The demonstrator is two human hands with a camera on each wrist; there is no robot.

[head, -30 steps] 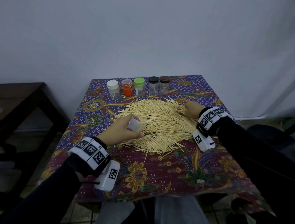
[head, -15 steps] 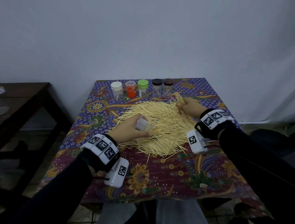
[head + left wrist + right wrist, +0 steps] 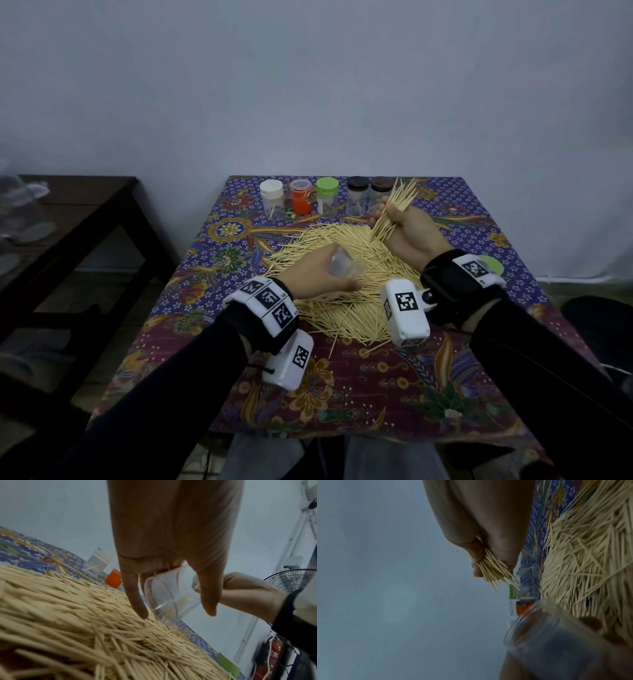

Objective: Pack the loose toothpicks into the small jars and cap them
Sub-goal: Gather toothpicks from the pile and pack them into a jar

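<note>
Table w/ patterned batik cloth (image 3: 342, 387) carries everything; all places below are given rel. to the toothpick pile (image 3: 342, 274), which spreads across the cloth's middle, a few strays lying at its near edge. Dark wooden side table (image 3: 68, 219) stands well apart to the pile's left, off the cloth. Row of five capped jars at the pile's far side, just beyond its edge: white-cap jar (image 3: 272, 200) furthest left, then orange jar (image 3: 301, 202), green-cap jar (image 3: 326, 197), and two dark-cap jars (image 3: 358, 197), the last partly behind the raised bundle. Some of these show a few picks inside. L hand (image 3: 317, 277) sits over the pile's near-left part, fingers and thumb curled round a clear open jar (image 3: 169, 597), tipped on its side w/ mouth toward the R hand; left wrist view shows a fingertip touching the picks below, and a few picks seen through the jar wall. R hand (image 3: 409, 233) is lifted above the pile's far-right edge, palm turned up, fingers closed tight on a bundle of toothpicks (image 3: 394, 209) that fans out past both ends of the fist, upper tips reaching in front of the rightmost dark-cap jar. Green lid (image 3: 491, 263) lies on the cloth to the pile's right, partly hidden behind the R wrist band. Both wrists wear white camera units w/ black-white marker tags.
</note>
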